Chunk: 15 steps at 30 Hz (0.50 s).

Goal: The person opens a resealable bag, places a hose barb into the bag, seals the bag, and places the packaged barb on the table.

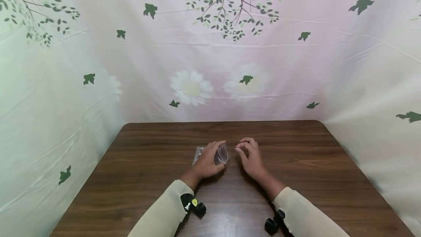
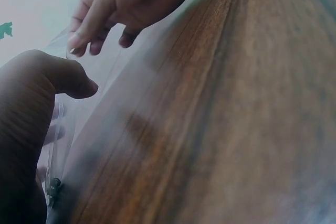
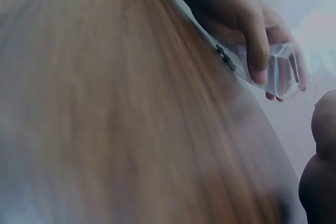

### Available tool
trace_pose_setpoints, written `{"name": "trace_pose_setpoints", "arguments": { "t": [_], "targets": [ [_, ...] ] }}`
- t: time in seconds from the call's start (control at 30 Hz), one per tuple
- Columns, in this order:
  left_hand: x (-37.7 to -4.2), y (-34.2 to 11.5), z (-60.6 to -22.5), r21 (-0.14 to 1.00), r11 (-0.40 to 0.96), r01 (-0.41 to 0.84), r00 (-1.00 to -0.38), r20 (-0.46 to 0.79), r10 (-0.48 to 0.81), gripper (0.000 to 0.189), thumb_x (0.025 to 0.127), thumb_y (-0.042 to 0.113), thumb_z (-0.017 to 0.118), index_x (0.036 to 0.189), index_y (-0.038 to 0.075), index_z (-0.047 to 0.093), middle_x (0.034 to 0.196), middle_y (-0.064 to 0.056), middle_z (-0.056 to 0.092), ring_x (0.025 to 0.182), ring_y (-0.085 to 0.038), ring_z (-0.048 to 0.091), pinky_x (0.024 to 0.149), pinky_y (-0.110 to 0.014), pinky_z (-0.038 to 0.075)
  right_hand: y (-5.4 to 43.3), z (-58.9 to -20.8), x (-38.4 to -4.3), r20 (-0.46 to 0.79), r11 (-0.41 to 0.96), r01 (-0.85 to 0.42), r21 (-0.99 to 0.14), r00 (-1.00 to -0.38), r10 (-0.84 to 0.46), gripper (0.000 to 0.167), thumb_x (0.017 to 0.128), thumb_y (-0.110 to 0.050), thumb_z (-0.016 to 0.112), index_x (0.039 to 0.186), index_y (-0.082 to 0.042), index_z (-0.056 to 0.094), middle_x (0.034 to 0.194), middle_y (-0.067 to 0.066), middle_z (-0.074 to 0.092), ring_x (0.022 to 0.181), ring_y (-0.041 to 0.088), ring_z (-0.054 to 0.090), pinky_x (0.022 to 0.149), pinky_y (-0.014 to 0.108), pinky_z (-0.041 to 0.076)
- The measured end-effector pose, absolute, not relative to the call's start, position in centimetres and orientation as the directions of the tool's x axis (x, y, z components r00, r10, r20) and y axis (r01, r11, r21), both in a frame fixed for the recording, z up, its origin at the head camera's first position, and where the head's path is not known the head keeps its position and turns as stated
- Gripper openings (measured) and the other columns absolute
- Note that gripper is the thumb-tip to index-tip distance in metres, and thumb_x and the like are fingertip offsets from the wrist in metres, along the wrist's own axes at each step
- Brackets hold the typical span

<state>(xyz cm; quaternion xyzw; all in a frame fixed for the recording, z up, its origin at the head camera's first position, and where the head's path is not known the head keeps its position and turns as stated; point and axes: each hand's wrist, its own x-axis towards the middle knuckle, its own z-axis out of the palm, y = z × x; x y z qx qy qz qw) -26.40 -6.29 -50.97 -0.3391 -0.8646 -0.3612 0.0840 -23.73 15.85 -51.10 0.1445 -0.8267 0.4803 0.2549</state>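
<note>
A clear plastic zip bag (image 1: 222, 154) lies under and inside my left hand (image 1: 208, 161), its mouth spread wide toward the right. My left thumb and fingers hold the bag from either side. In the right wrist view, small dark pieces (image 3: 226, 57) show at the bag's far end, and a red line runs along its mouth. My right hand (image 1: 251, 158) hovers just right of the mouth, a short gap away. Its thumb and index fingertips come close together, the other fingers loosely bent. I cannot tell whether something tiny sits between them.
Both hands work over a brown wood-grain table (image 1: 158, 142) with rounded far corners. Behind and beside it hangs a pale cloth (image 1: 141, 65) printed with leaves, birds and flowers. A black wrist mount (image 1: 194, 204) sits on the left sleeve, another (image 1: 273, 224) on the right.
</note>
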Motion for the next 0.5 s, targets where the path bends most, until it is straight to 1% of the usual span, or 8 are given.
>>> {"name": "trace_pose_setpoints", "arguments": {
  "t": [0.13, 0.23, 0.33, 0.5],
  "targets": [
    [-26.0, -6.3, -50.3, 0.569, 0.541, 0.620, -0.777, 0.350, 0.523, 0.084, 0.082, 0.014, 0.078, 0.161, 0.010, 0.049, 0.142, -0.010, 0.066, 0.123, -0.026, 0.060, 0.105, -0.054, 0.048, 14.7, -51.0, -23.6, 0.584, 0.476, -0.515, -0.713, -0.812, -0.004, 0.006, 0.101, -0.006, 0.073, 0.098, 0.000, 0.074, 0.128, 0.029, 0.062, 0.117, 0.030, 0.051, 0.083, 0.027, 0.041],
    [-26.0, -6.3, -50.4, 0.575, 0.532, 0.622, -0.775, 0.354, 0.523, 0.084, 0.082, 0.016, 0.078, 0.160, 0.010, 0.049, 0.141, -0.009, 0.066, 0.122, -0.026, 0.060, 0.103, -0.053, 0.047, 13.9, -51.1, -23.7, 0.608, 0.464, -0.539, -0.703, -0.794, -0.002, 0.002, 0.098, -0.002, 0.075, 0.097, -0.001, 0.073, 0.127, 0.029, 0.062, 0.117, 0.030, 0.051, 0.082, 0.026, 0.040],
    [-26.1, -6.4, -50.6, 0.579, 0.525, 0.624, -0.773, 0.360, 0.522, 0.083, 0.082, 0.018, 0.078, 0.160, 0.010, 0.049, 0.140, -0.010, 0.065, 0.121, -0.026, 0.059, 0.102, -0.052, 0.047, 13.2, -51.2, -23.7, 0.615, 0.456, -0.548, -0.701, -0.789, -0.002, 0.004, 0.097, 0.000, 0.076, 0.096, -0.003, 0.073, 0.126, 0.027, 0.063, 0.118, 0.030, 0.051, 0.082, 0.026, 0.040],
    [-26.2, -6.3, -50.5, 0.587, 0.548, 0.596, -0.792, 0.316, 0.523, 0.083, 0.085, 0.021, 0.077, 0.162, 0.013, 0.047, 0.144, -0.007, 0.064, 0.123, -0.023, 0.058, 0.105, -0.050, 0.046, 12.7, -51.0, -23.5, 0.572, 0.449, -0.520, -0.727, -0.820, -0.024, 0.003, 0.100, -0.002, 0.073, 0.097, -0.003, 0.074, 0.129, 0.023, 0.060, 0.119, 0.030, 0.048, 0.082, 0.026, 0.040]
  ]
}}
